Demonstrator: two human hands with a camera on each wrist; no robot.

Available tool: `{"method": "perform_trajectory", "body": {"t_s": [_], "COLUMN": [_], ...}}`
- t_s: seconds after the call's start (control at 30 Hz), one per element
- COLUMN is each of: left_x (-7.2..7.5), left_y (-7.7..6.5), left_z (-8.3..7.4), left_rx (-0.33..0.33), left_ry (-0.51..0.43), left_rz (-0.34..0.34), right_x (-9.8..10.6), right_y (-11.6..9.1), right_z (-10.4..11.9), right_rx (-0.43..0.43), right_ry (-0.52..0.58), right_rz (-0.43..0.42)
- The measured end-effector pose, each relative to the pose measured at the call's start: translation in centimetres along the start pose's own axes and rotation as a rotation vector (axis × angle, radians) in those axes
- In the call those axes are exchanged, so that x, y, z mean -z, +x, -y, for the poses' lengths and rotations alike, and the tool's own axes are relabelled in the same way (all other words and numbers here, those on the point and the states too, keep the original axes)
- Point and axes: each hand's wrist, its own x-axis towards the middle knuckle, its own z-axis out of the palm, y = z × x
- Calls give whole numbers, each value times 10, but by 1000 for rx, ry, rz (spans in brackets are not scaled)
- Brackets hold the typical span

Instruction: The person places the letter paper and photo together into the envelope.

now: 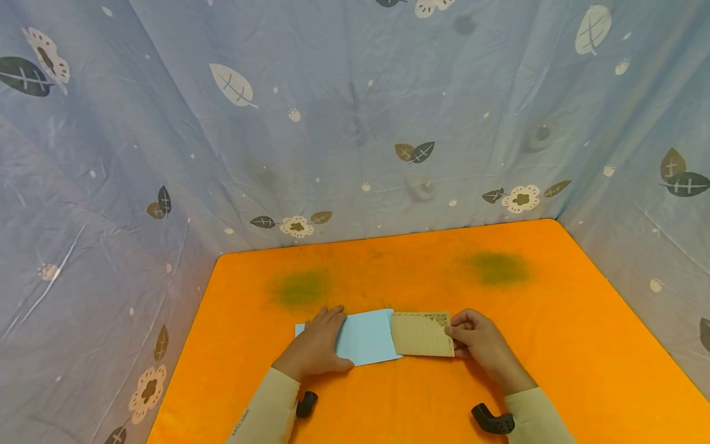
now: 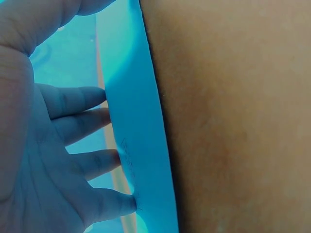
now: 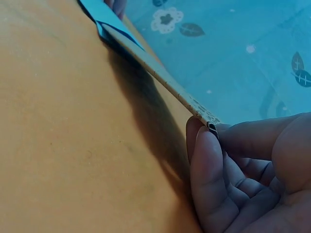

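Here, the right hand (image 1: 484,343) pinched the right end of a tan lined notecard (image 1: 420,337), its left end at the mouth of a light blue envelope (image 1: 367,338), the left hand (image 1: 317,343) lay across the envelope unclenched, over an orange tabletop (image 1: 410,404), leaf-patterned curtain (image 1: 333,166) behind

The envelope (image 1: 366,339) is pale blue, lying lengthwise on the worktop (image 1: 388,407). The card (image 1: 420,336) is tan, faintly ruled, with brown lacy ornament in its far right corner; its left end sits in the envelope's mouth, the rest sticks out rightward, outer end raised off the worktop.
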Motion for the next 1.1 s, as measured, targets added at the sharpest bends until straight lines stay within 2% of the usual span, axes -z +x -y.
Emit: {"method": "perform_trajectory", "body": {"t_s": [0.2, 0.6, 1.1], "left_x": [1, 1, 1], "left_y": [0, -1, 0], "left_z": [-1, -2, -2], "left_rx": [0, 4, 3], "left_ry": [-6, -7, -10], "left_rz": [-1, 2, -4], "right_x": [-2, -9, -12], "right_y": [2, 0, -3], "right_z": [0, 2, 5], "right_rx": [0, 8, 12], "right_ry": [2, -65, -90], "right_rz": [2, -46, -43]}}
